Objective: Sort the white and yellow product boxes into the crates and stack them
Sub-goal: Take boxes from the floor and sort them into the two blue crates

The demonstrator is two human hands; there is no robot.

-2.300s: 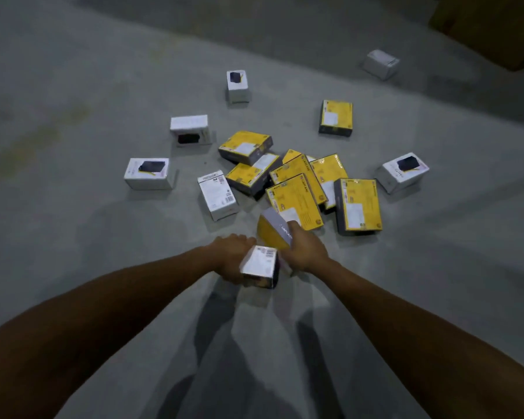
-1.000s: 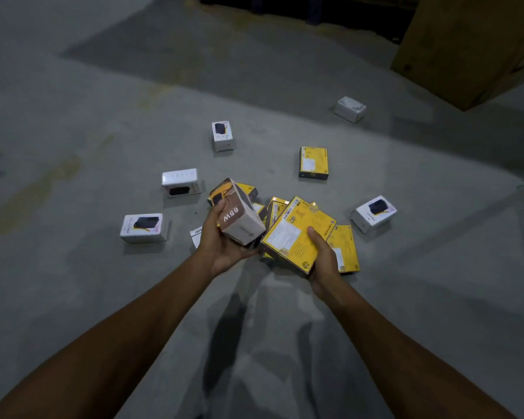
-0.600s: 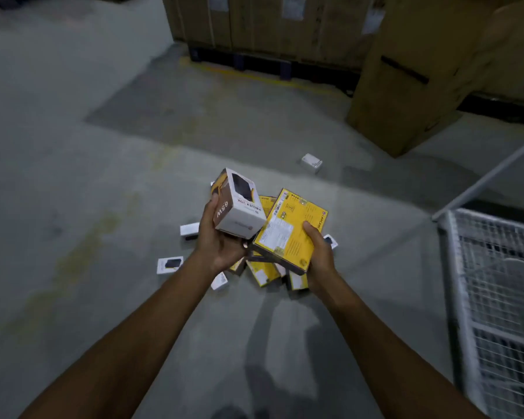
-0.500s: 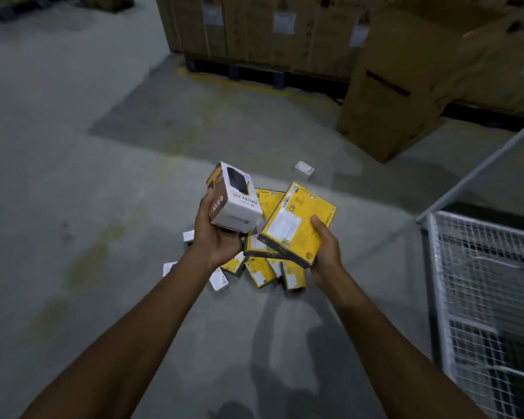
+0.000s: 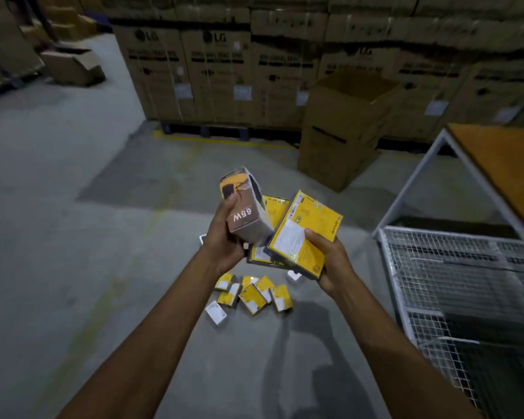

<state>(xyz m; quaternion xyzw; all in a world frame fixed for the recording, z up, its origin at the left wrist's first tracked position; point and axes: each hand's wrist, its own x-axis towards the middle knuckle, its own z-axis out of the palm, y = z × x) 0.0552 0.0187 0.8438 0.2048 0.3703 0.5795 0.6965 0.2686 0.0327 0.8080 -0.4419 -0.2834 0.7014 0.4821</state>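
Two hands, both loaded: our left hand (image 5: 224,246) curls fingers and thumb round a white box (image 5: 245,217) marked 65W, held on end, and our right hand (image 5: 330,264) grips a flat yellow box (image 5: 303,234) at its near lower corner, thumb on the label face, long axis running up and away from us. Outward from the fingers, the wire crate (image 5: 454,267) lies to the right, nearer the right hand, so we judge the yellow box goes in first. Loose boxes (image 5: 252,296) lie on the floor (image 5: 73,237) below, between our wrists.
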